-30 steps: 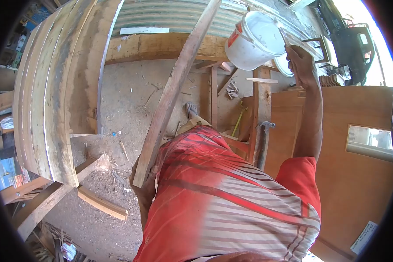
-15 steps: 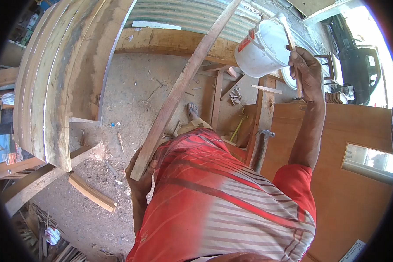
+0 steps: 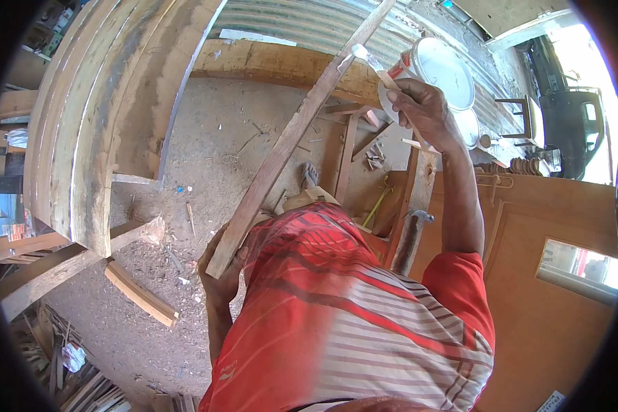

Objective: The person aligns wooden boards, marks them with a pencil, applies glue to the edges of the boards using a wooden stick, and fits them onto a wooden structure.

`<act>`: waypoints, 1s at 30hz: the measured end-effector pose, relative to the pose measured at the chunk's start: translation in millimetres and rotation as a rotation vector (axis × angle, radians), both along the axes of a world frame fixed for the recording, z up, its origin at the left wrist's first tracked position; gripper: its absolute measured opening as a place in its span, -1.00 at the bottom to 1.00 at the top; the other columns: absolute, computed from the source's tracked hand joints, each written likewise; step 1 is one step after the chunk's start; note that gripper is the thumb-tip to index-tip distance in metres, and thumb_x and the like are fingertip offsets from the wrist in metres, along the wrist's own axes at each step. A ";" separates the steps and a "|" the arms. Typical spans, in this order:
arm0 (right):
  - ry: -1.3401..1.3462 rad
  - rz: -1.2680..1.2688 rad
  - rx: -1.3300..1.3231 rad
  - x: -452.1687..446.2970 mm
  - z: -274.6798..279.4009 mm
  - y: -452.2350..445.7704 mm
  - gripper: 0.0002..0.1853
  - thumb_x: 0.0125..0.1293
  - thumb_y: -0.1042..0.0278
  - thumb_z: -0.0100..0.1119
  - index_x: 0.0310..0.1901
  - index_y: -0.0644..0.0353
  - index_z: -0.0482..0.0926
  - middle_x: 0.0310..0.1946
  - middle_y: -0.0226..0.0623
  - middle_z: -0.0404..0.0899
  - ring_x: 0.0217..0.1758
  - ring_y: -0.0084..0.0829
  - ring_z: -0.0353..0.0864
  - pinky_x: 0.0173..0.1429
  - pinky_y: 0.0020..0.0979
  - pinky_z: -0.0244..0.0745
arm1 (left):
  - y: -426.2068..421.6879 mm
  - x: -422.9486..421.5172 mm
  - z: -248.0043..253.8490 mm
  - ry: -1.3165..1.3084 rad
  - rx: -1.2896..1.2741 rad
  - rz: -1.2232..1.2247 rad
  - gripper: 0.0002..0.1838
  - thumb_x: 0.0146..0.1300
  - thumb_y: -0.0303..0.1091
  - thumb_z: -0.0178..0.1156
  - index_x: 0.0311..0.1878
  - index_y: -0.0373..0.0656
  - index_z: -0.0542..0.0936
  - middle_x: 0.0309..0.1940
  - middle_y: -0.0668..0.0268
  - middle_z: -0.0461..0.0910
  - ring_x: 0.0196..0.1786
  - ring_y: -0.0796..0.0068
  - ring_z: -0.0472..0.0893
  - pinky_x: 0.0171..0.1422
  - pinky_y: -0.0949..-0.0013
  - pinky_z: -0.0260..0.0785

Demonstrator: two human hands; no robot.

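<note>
My left hand (image 3: 220, 273) is wrapped round the near end of a long wooden strip (image 3: 279, 152), which slants up and away to the right. In my right hand (image 3: 422, 110) is a thin stick (image 3: 385, 77), its tip coated with white stuff. That white tip touches or lies right over the upper part of the strip; which one, I cannot tell. Just beyond my right hand stands a white bucket (image 3: 446, 72), partly hidden by the fingers.
Thick stacked boards (image 3: 93, 123) rise at the left. A hammer (image 3: 412, 233) rests on a wooden beam (image 3: 422, 182) at the right, beside a brown door panel (image 3: 515, 302). Offcuts (image 3: 141, 295) lie on the floor. A dark chair (image 3: 525, 123) stands at the far right.
My right hand has moved left with the stick, from the bucket to the upper part of the strip. My left hand still holds the strip's near end.
</note>
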State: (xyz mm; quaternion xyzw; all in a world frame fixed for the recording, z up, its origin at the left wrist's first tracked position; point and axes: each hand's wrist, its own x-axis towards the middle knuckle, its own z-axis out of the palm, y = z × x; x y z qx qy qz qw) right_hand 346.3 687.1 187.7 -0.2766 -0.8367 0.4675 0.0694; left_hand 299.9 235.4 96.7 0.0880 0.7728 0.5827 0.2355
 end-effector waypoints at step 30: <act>-0.194 -0.007 0.585 -41.0 24.4 34.1 -0.69 0.40 0.23 0.10 0.05 0.17 0.66 -0.29 0.04 0.69 -0.17 0.03 0.70 0.00 -0.09 0.53 | -5.1 -17.0 -5.8 -0.009 -0.056 0.020 -0.39 0.15 -0.37 0.47 0.26 -0.36 0.53 0.04 0.16 0.64 0.07 0.38 0.61 0.17 0.32 0.47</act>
